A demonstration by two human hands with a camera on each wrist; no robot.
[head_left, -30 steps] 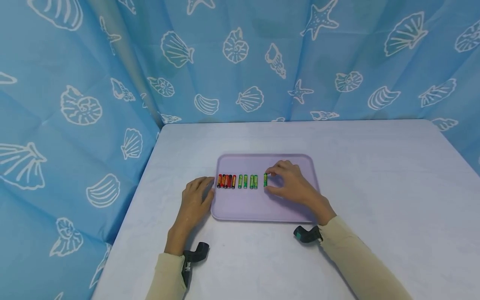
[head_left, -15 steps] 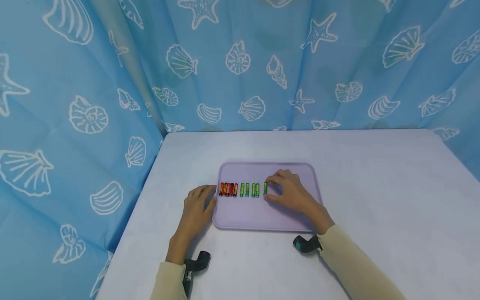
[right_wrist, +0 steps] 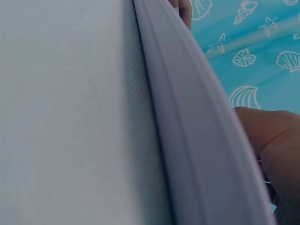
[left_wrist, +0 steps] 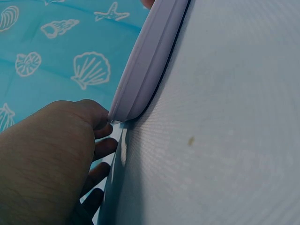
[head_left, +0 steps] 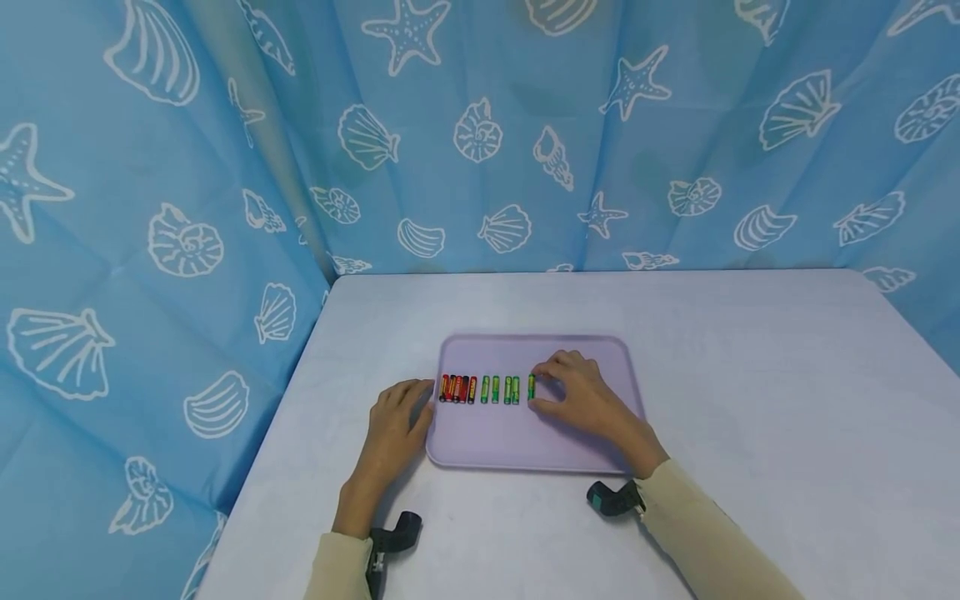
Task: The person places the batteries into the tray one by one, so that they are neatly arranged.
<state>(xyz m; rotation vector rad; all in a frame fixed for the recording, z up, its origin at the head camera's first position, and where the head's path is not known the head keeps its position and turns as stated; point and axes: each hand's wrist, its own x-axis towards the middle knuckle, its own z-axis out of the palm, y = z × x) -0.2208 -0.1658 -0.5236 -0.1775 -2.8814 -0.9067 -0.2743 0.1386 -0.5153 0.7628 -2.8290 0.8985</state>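
Note:
A shallow lilac tray (head_left: 480,442) lies on the table. Across its left half runs a row of upright-laid batteries: several red-and-black batteries (head_left: 458,389) close together at the left, then green batteries (head_left: 496,390) with small gaps. My right hand (head_left: 581,396) reaches over the tray and pinches the rightmost green battery (head_left: 532,387) by its two ends, between thumb and fingers. At the tray's left side, my left hand (head_left: 393,429) rests with relaxed fingers, thumb and fingertips at the rim. The left wrist view shows the thumb (left_wrist: 96,115) at the tray's corner; the batteries are hidden there.
The white-covered table (head_left: 750,375) surrounds the tray. Blue shell-patterned curtains (head_left: 480,125) hang behind and at the left. Black wrist cameras (head_left: 397,533) jut out beside both sleeves. In the right wrist view the tray's outer wall (right_wrist: 192,112) fills the middle.
The head view has tilted up, so tray and hands sit lower in it. The pinched green battery has shifted slightly left toward the other green ones. My left hand stays at the rim.

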